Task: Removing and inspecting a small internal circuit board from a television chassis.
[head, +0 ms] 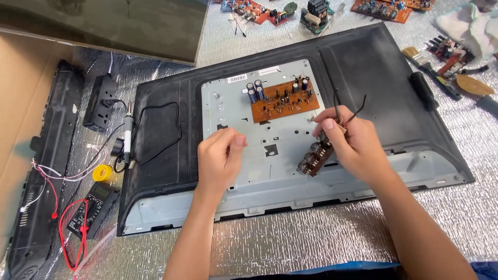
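A small brown circuit strip carrying a row of round metal knobs is pinched at its upper end in the grip of the right hand, and thin dark wires stick up from between the fingertips. It is held just above the pale grey metal plate of an opened flat black television back. The left hand rests on that plate, well to the left of the strip, curled shut with thumb against forefinger; whether anything tiny is held there cannot be told.

The strip could be let slip, since only one end is pinched; the knobs would strike the metal plate. The loose wires could be bent or snapped off by the tight pinch. Beyond the grip, an orange-brown board with blue capacitors could be touched by the wire ends. Further left, a white-handled soldering iron lies on the black casing, which could be scorched if the iron is hot.

Everything lies on a crinkled silver foil sheet. Spare red boards, a paintbrush and a multimeter with red leads are scattered about. Cardboard lies at the far left.
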